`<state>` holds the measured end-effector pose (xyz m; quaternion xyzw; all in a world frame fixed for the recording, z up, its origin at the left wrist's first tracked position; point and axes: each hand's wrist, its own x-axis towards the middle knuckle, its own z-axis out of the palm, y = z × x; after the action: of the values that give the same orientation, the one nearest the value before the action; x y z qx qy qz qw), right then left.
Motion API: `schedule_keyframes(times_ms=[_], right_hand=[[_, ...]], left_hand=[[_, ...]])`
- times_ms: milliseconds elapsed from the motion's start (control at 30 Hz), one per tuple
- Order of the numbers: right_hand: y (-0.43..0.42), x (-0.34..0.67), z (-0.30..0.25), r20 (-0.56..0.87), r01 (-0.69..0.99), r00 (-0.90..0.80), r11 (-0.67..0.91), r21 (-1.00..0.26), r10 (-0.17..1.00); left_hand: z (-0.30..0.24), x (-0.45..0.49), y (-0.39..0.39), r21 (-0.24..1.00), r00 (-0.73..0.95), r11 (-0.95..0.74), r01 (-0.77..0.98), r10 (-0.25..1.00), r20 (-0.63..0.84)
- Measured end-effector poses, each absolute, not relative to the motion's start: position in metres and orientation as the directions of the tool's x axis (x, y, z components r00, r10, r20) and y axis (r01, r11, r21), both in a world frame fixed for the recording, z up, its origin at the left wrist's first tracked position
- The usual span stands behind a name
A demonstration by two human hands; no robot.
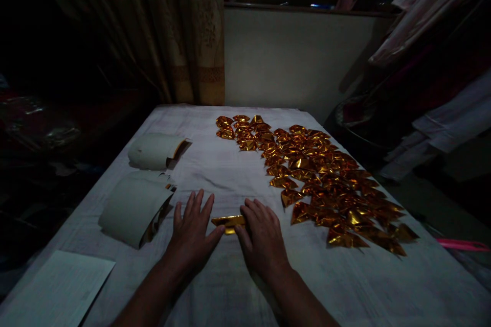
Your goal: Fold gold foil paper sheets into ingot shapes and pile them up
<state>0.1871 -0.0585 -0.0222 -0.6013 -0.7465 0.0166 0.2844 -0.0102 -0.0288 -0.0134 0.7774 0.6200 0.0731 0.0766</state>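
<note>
A folded strip of gold foil paper (229, 223) lies flat on the white cloth-covered table (230, 173), right in front of me. My left hand (193, 232) rests palm down at its left end, thumb touching the strip, fingers spread. My right hand (264, 237) presses on its right end with fingers bent over it. To the right, several folded gold foil pieces (326, 179) lie spread in a long band from the table's far middle to its near right.
Two curled stacks of sheets, white side up, lie at the left: one near (134, 209), one farther back (155, 150). A white paper (57, 291) sits at the near left corner. A curtain (172, 30) hangs behind; clothes (433, 36) hang at right.
</note>
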Motion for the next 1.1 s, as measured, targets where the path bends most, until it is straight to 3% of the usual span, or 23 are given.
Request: schedule_keyframes(times_ms=[367, 833, 967, 1100], right_hand=[[-0.057, 0.198, -0.022, 0.443, 0.832, -0.098, 0.318, -0.455, 0.891], [-0.059, 0.203, -0.001, 0.352, 0.769, -0.134, 0.321, -0.553, 0.927], [-0.058, 0.207, 0.003, 0.311, 0.785, -0.160, 0.311, -0.536, 0.937], [-0.057, 0.209, 0.002, 0.337, 0.758, -0.162, 0.335, -0.560, 0.928]], left_hand=[[0.001, -0.011, -0.027, 0.379, 0.308, -0.322, 0.867, 0.946, 0.099], [0.010, -0.008, -0.027, 0.542, 0.373, -0.424, 0.726, 0.904, 0.207], [0.013, -0.007, -0.027, 0.515, 0.379, -0.497, 0.698, 0.867, 0.323], [0.013, -0.008, -0.028, 0.381, 0.400, -0.590, 0.712, 0.786, 0.471]])
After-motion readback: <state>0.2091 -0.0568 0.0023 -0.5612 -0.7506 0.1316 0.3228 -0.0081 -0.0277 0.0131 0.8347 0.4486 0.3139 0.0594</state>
